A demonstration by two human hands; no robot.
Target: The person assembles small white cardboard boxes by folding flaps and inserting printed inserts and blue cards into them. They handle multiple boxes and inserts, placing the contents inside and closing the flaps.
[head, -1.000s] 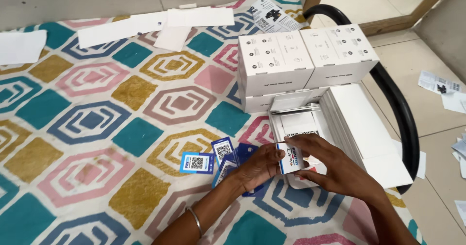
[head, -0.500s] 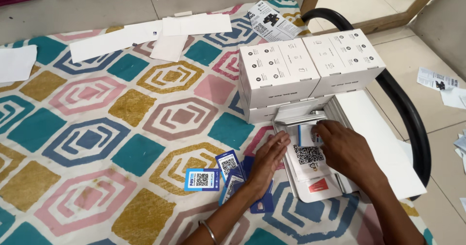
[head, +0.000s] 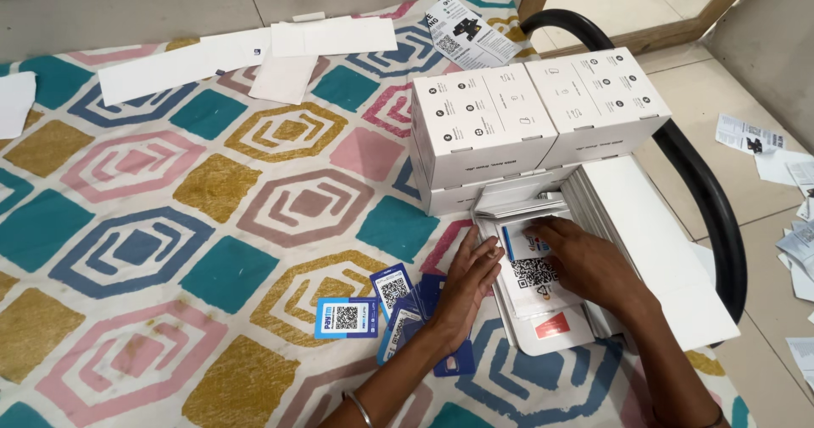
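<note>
QR card [head: 532, 269], white with a blue top strip, lies flat on the open white tray [head: 543, 336] at 4 o'clock of the frame, just below the stacked white boxes [head: 534, 119]. Your right hand [head: 589, 263] lies over its right edge, fingers spread and pressing down flat, not clenched. Your left hand [head: 469, 286] sits at the card's 9 o'clock, fingers extended and touching the tray's left rim, nothing gripped.

Step in hand, as I read it: seating the card into the tray. Looks nearly seated, slight tilt.

Next move likely calls for squaring the card to the tray edges, then lifting both palms straight off so it doesn't slide.

Outward: loose blue QR stickers [head: 346, 318] fan out at 8 o'clock of the left hand, on the patterned sheet [head: 170, 250]. White flat inserts [head: 653, 250] sit at the tray's 3 o'clock. Black curved bar [head: 712, 216] beyond them. Paper slips [head: 246, 51] at 11 o'clock, well apart.
</note>
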